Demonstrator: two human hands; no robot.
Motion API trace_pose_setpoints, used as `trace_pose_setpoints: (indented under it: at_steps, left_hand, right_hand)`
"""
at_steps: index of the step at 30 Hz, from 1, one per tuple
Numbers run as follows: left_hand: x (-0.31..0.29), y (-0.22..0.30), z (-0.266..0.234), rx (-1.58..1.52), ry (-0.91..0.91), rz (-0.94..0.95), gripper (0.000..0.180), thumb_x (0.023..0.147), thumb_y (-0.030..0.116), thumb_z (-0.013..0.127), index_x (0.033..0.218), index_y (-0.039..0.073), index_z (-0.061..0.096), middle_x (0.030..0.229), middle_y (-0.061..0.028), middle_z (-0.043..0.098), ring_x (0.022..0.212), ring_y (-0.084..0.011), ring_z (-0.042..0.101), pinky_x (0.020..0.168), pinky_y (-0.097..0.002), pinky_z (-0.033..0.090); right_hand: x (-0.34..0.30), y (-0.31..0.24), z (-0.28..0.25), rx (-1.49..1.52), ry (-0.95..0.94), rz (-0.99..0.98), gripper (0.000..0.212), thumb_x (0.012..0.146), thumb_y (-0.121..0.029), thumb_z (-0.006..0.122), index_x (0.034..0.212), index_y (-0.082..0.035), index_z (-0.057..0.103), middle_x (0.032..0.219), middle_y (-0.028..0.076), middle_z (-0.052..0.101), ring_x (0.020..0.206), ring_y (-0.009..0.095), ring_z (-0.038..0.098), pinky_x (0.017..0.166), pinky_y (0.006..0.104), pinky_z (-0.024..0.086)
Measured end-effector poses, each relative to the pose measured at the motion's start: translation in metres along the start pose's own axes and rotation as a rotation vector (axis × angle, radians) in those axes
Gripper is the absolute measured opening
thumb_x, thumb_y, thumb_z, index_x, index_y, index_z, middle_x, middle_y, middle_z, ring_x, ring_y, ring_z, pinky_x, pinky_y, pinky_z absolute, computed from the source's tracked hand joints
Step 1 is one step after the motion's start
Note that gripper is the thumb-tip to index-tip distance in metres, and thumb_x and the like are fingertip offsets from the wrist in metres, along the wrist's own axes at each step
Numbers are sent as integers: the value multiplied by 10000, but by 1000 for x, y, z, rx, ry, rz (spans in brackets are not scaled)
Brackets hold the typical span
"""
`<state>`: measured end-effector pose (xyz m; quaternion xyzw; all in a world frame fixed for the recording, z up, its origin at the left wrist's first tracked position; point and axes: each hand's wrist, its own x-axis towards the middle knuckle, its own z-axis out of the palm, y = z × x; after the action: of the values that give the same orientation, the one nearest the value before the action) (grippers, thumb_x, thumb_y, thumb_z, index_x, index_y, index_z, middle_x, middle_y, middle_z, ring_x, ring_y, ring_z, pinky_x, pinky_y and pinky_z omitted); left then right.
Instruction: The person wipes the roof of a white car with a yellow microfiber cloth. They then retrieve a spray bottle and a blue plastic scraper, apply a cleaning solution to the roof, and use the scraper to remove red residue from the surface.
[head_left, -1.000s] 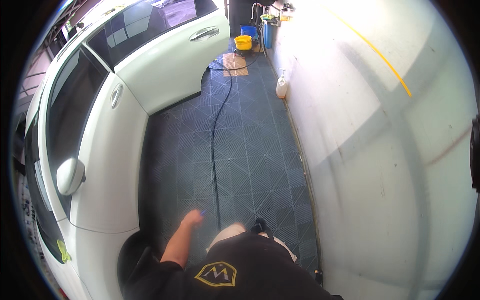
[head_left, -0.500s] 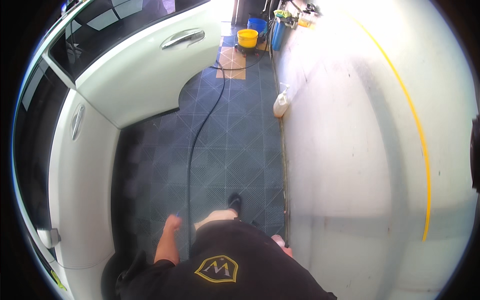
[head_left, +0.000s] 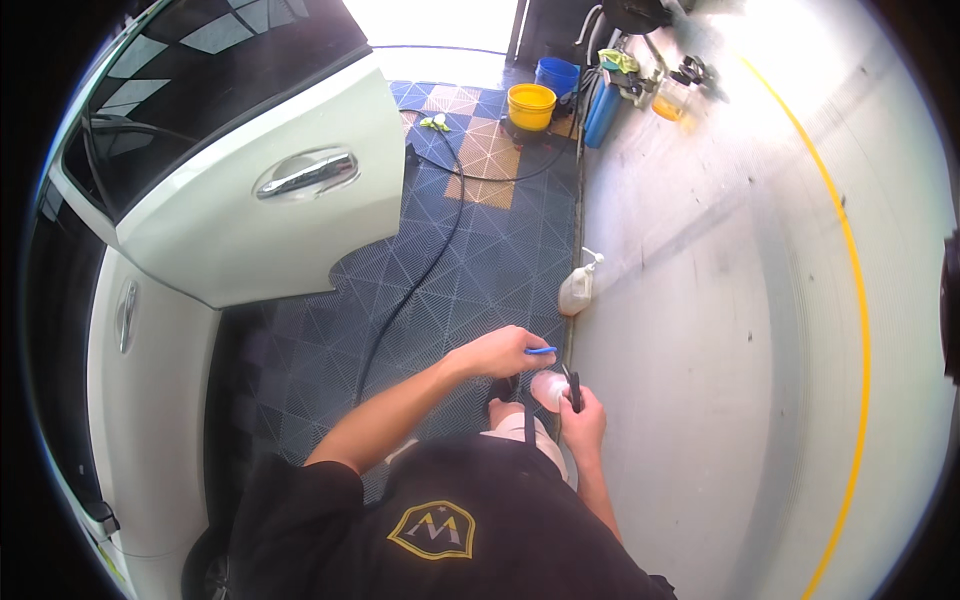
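Note:
In front of my body, my left hand (head_left: 508, 350) is closed on a slim blue thing (head_left: 541, 350), whose tip points right; its exact kind does not show. Just right of and below it, my right hand (head_left: 584, 422) grips a spray bottle (head_left: 547, 390) by its black trigger head (head_left: 573, 388). The bottle looks clear with pinkish contents and lies tilted, its body towards the left. Between the blue thing and the spray head is a small gap.
A white car (head_left: 160, 410) stands along the left with its door (head_left: 290, 230) swung out. A black hose (head_left: 420, 280) trails over the tiled floor. Against the right wall (head_left: 690, 400) stands a pump bottle (head_left: 576, 291). Farther off are a yellow bucket (head_left: 530, 108) and a blue bucket (head_left: 557, 74).
Both hands have come up and together in front of me, the left moving right with the blue thing, the right bringing the spray bottle into fuller view. The view has shifted forward.

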<state>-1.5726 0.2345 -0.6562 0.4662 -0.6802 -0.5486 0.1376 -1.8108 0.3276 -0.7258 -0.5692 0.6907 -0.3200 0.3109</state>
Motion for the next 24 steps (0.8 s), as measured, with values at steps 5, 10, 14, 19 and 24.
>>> trace_pose_setpoints:
  at_steps: [5,10,14,19,24]
  left_hand:
    - [62,22,-93,-203,328,159,356,971,298,719,1241,65,728,938,-88,741,839,-162,667,764,-325,522]
    - [121,3,-182,-562,594,122,303,1005,238,694,1229,35,706,934,-12,704,852,-74,628,749,-264,509]
    - [177,-17,-245,-794,781,257,286,1034,292,665,1166,44,716,795,38,636,631,-31,517,559,-201,433]
    - [247,-53,-335,-728,1001,275,212,1005,200,707,1134,32,722,866,14,671,716,-41,569,634,-212,467]
    - [255,-65,-443,-794,1016,204,288,951,222,779,1155,25,731,874,41,663,779,-47,551,710,-229,459]
  right_hand:
    - [173,-104,5,181,-246,-198,209,896,-117,721,1065,6,721,774,34,690,703,78,599,659,279,484]
    - [322,-190,47,164,-489,-430,295,891,-113,735,1161,5,734,838,69,737,750,103,665,677,276,509]
    - [424,-237,92,114,-611,-573,285,886,-96,738,1149,14,742,834,73,738,733,97,655,669,275,508]
    - [534,-302,139,70,-792,-570,236,885,-95,755,1091,19,740,774,42,713,691,76,611,648,274,495]
    - [632,-391,202,-50,-939,-907,258,840,-109,786,1069,2,741,747,115,707,597,159,647,593,296,502]
